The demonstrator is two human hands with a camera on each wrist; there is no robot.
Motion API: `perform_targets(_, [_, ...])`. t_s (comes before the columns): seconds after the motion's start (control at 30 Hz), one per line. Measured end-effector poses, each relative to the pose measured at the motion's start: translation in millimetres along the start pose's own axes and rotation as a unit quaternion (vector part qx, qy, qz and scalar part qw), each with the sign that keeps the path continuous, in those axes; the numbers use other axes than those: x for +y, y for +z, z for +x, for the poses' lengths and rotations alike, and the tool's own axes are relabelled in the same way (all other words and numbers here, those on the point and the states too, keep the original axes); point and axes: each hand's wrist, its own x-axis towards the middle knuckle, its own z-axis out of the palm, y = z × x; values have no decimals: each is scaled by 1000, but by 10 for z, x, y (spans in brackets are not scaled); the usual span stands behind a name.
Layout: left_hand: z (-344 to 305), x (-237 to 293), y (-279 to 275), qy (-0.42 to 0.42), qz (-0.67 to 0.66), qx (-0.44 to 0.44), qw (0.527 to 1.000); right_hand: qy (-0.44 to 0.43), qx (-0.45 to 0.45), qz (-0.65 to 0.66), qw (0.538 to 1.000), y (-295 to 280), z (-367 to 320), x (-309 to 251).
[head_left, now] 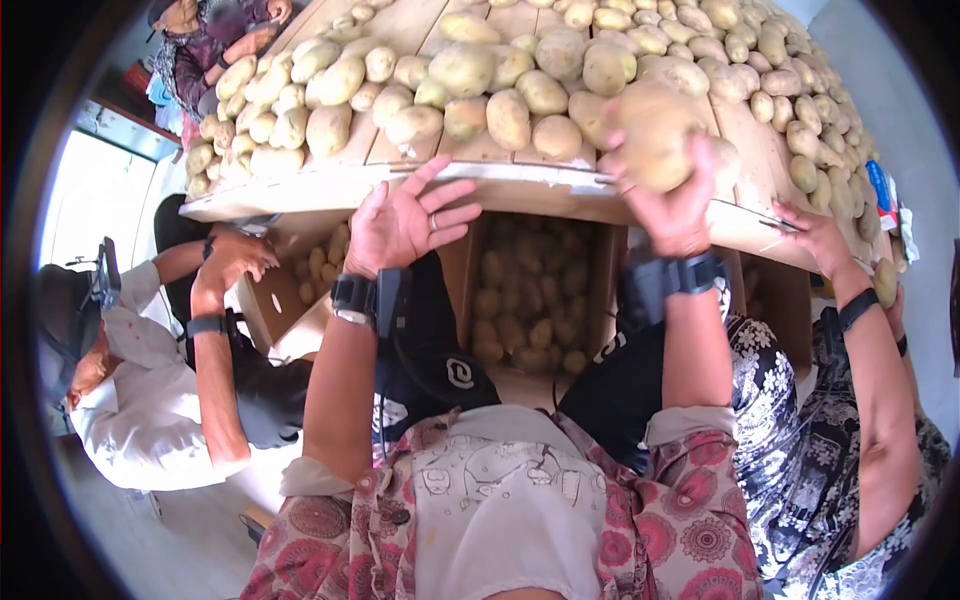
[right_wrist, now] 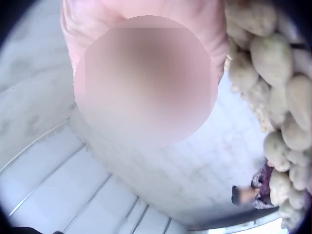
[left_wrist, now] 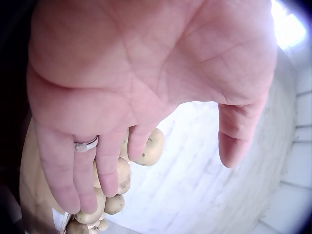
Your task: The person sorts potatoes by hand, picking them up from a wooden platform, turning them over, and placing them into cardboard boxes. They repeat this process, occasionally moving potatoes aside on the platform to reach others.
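A wooden table (head_left: 540, 186) is heaped with potatoes (head_left: 500, 95); under its edge stands a cardboard box (head_left: 603, 290) part filled with more; 2 other people crowd in, 1 in a white shirt (head_left: 140, 420) on the left, another's arm (head_left: 880, 390) on the right. Both forearms reach up toward the table edge; the left hand (head_left: 405, 225) is by the box corner, fingers straight and spread, holding nothing; the right hand (head_left: 672, 205) curls round 1 big potato (head_left: 652, 135), raised at the table edge.
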Motion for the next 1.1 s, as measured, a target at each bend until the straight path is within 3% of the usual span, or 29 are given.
perform_targets(0.03, [2,4,-11,-5,-5,-8,1000,27,9,-64,998,113,-27,135])
perform_targets(0.1, [-2,6,-4,-11,-7,-2,1000,93,5,-56,994,224,-63,374])
perform_targets(0.2, [-16,36,50,-15,0,6,1000,205,-1,124,971,269,-41,560])
perform_targets(0.3, [-3,29,46,-20,12,11,1000,249,9,156,956,198,-34,714])
perform_targets(0.47, [-16,35,52,-46,17,-16,999,230,5,104,968,180,3,779])
perform_targets(0.53, [-13,51,23,-48,3,-24,999,187,12,-29,982,204,-1,774])
perform_targets(0.57, [-17,62,41,-53,27,-38,997,190,13,-27,981,251,-6,777])
perform_targets(0.6, [-27,73,57,-58,51,-51,996,144,4,-131,981,306,-9,780])
perform_targets(0.63, [-38,70,62,-59,49,-55,996,96,-7,-234,968,333,-14,798])
perform_targets(0.67, [-48,62,56,-58,47,-51,996,101,-7,-233,967,320,-27,833])
perform_targets(0.73, [-35,70,48,-61,96,-44,993,41,-41,-379,923,290,-43,881])
perform_targets(0.8, [-53,84,73,-78,89,-49,992,57,-47,-385,920,329,-40,853])
perform_targets(0.87, [-80,79,87,-107,128,-1,986,84,-82,-312,943,301,-41,863])
perform_targets(1.1, [-124,41,78,-87,105,23,990,82,-164,-280,942,246,-1,808])
